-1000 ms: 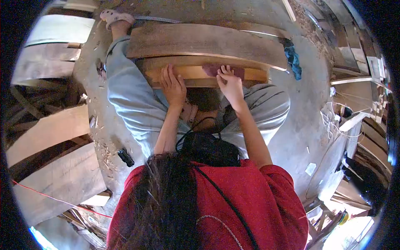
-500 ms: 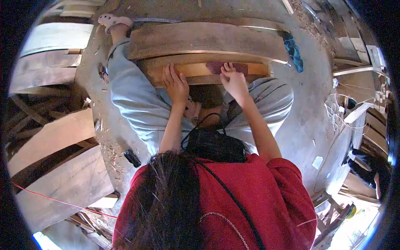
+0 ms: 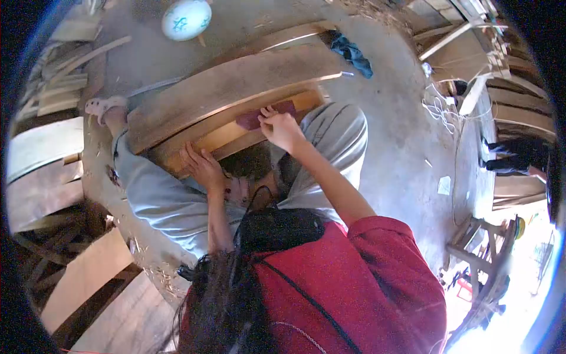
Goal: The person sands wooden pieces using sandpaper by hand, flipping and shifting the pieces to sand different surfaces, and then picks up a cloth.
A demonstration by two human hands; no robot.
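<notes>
My right hand (image 3: pixel 283 131) presses curled fingers onto a dark reddish-brown sheet of sandpaper (image 3: pixel 250 121). That sheet lies on the pale upper face of a long wooden piece (image 3: pixel 219 140) in front of my lap. Toward the near left end of the same piece rests my left hand (image 3: pixel 203 169), its fingers stretched out and slightly spread on the wood. Just beyond, a wider brown board (image 3: pixel 230 88) runs alongside the piece. My palm and the sandpaper cover part of the wood's face.
Stacked boards (image 3: pixel 88 277) line the left side. A white round object with green marks (image 3: pixel 186 20) is on the floor ahead. A blue cloth (image 3: pixel 352 54) lies past the board's right end. A white cable (image 3: pixel 441 111) and a person in dark trousers (image 3: pixel 516 156) are at right.
The view has turned, so the boards now slant up to the right and the white round object shows at the top. Both hands stay on the wood, the right still on the sandpaper.
</notes>
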